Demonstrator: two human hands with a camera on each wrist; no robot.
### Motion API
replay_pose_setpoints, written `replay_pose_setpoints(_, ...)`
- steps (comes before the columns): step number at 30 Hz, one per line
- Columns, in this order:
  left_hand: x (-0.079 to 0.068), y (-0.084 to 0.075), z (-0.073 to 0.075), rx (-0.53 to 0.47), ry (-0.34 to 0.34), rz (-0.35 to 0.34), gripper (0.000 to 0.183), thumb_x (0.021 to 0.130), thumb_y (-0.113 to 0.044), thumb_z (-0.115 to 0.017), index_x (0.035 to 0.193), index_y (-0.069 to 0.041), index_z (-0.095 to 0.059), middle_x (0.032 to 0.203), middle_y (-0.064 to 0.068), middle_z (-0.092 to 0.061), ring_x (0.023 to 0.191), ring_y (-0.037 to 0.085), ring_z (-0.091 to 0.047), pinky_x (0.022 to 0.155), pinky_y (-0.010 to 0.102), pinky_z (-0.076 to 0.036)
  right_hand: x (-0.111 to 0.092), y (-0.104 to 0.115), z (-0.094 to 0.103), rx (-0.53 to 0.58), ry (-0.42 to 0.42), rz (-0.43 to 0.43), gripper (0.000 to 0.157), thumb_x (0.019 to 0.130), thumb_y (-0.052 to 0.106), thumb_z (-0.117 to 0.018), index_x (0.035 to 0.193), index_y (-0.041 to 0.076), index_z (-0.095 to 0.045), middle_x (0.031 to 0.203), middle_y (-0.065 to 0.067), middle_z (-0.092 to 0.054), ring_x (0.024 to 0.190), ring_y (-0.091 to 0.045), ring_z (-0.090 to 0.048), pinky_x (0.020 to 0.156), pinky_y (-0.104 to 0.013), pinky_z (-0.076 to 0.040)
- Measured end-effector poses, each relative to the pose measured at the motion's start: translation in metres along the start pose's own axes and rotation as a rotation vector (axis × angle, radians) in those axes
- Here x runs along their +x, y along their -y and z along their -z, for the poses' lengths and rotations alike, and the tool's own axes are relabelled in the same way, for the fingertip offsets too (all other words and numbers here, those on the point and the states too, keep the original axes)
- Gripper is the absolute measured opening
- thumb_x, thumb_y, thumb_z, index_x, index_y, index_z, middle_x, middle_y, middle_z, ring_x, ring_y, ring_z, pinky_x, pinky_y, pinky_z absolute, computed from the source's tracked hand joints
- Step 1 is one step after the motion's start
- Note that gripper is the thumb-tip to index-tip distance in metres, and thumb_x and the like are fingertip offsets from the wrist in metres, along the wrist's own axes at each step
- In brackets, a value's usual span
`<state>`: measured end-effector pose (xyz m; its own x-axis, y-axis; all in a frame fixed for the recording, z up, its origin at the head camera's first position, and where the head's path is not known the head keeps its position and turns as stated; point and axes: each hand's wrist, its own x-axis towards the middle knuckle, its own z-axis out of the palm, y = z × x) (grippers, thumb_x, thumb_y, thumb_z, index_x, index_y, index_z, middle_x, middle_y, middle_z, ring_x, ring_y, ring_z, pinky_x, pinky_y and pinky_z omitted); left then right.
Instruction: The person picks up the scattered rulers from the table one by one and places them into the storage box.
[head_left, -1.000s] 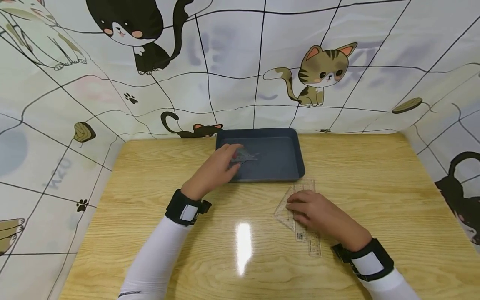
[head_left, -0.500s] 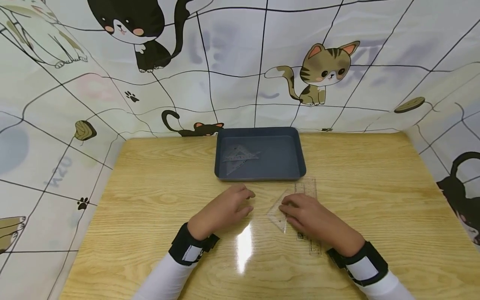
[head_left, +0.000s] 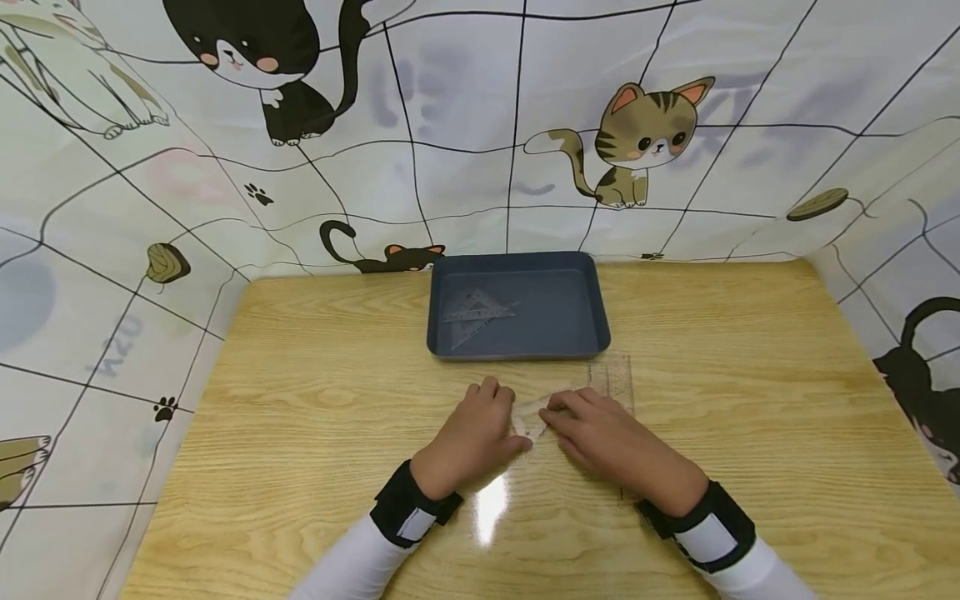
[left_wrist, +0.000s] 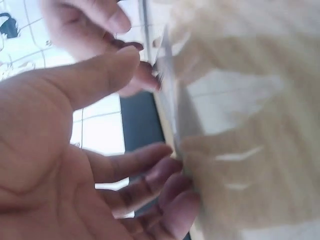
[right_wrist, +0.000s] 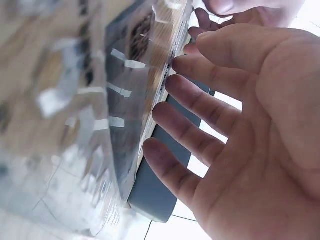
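Observation:
A clear plastic set square (head_left: 531, 420) lies on the wooden table between the two hands. My right hand (head_left: 603, 433) touches it with its fingertips and covers its right part. In the right wrist view those fingers (right_wrist: 187, 107) are nearly straight. At the other side, my left hand (head_left: 474, 435) is right at the set square's left corner, thumb and fingers spread apart. In the left wrist view the left thumb (left_wrist: 107, 75) stands away from the fingers. Beyond the right hand lie clear rulers (head_left: 621, 379), partly hidden under it.
At the table's far edge sits a dark blue-grey tray (head_left: 555, 312). Overlapping clear set squares (head_left: 477, 308) lie in its left half. A cat-patterned sheet (head_left: 465, 183) hangs behind and beside the wooden table (head_left: 315, 375).
The left hand left the set squares in the tray and came back toward the right hand. The right hand slid another set square leftward off the rulers, and it turned.

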<state>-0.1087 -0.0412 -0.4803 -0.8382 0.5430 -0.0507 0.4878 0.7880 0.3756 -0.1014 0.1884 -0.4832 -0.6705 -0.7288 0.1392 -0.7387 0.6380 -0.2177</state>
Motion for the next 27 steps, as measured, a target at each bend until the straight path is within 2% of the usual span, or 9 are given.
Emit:
replay_pose_setpoints(6, 0.000, -0.002, -0.003, 0.036, -0.035, 0.057, 0.073, 0.067, -0.053, -0.082, 0.109, -0.001, -0.052, 0.101, 0.011, -0.044, 0.086, 0.026, -0.041, 0.071, 0.036, -0.048, 0.005, 0.005, -0.001, -0.011, 0.007, -0.008, 0.036, 0.091, 0.018, -0.064, 0.126, 0.008, -0.065, 0.119, -0.008, -0.059, 0.105, -0.026, -0.055, 0.077, -0.045, -0.051)
replay_pose_setpoints(9, 0.001, 0.000, -0.003, 0.052, -0.050, 0.074, 0.075, 0.062, -0.052, -0.085, 0.107, -0.002, -0.052, 0.100, 0.010, -0.044, 0.085, 0.026, -0.041, 0.068, 0.035, -0.047, 0.007, 0.007, -0.002, -0.014, 0.003, -0.011, 0.036, 0.091, 0.017, -0.063, 0.126, 0.008, -0.064, 0.118, -0.008, -0.059, 0.103, -0.027, -0.055, 0.074, -0.045, -0.051)
replay_pose_setpoints(13, 0.003, 0.002, -0.003, 0.034, -0.061, 0.082, 0.069, 0.064, -0.045, -0.087, 0.105, -0.003, -0.051, 0.099, 0.011, -0.046, 0.083, 0.026, -0.042, 0.066, 0.035, -0.047, 0.010, 0.008, -0.003, -0.014, 0.007, -0.023, 0.035, 0.092, 0.017, -0.060, 0.126, 0.009, -0.065, 0.117, -0.007, -0.059, 0.098, -0.027, -0.053, 0.071, -0.041, -0.049)
replay_pose_setpoints(18, 0.005, 0.005, -0.001, -0.025, -0.048, 0.093, 0.063, 0.068, -0.036, -0.087, 0.108, -0.003, -0.052, 0.103, 0.013, -0.050, 0.084, 0.028, -0.047, 0.070, 0.038, -0.050, 0.012, 0.006, -0.004, 0.018, -0.009, -0.033, 0.033, 0.092, 0.015, -0.059, 0.124, 0.010, -0.066, 0.114, -0.006, -0.061, 0.096, -0.027, -0.053, 0.071, -0.040, -0.048)
replay_pose_setpoints(23, 0.008, 0.011, 0.000, -0.108, 0.020, 0.120, 0.060, 0.071, -0.034, -0.085, 0.111, -0.006, -0.050, 0.105, 0.009, -0.047, 0.088, 0.025, -0.043, 0.074, 0.037, -0.047, 0.014, 0.000, -0.003, 0.035, -0.063, -0.081, 0.034, 0.087, 0.016, -0.068, 0.120, 0.007, -0.066, 0.110, -0.008, -0.062, 0.096, -0.027, -0.053, 0.077, -0.042, -0.049)
replay_pose_setpoints(27, 0.009, 0.015, 0.000, -0.182, 0.050, 0.130, 0.060, 0.071, -0.032, -0.085, 0.111, -0.007, -0.049, 0.102, 0.005, -0.043, 0.090, 0.024, -0.041, 0.076, 0.036, -0.043, 0.016, -0.007, -0.002, -0.010, -0.074, -0.166, 0.036, 0.080, 0.018, -0.077, 0.112, 0.006, -0.065, 0.105, -0.010, -0.060, 0.091, -0.028, -0.052, 0.071, -0.041, -0.048)
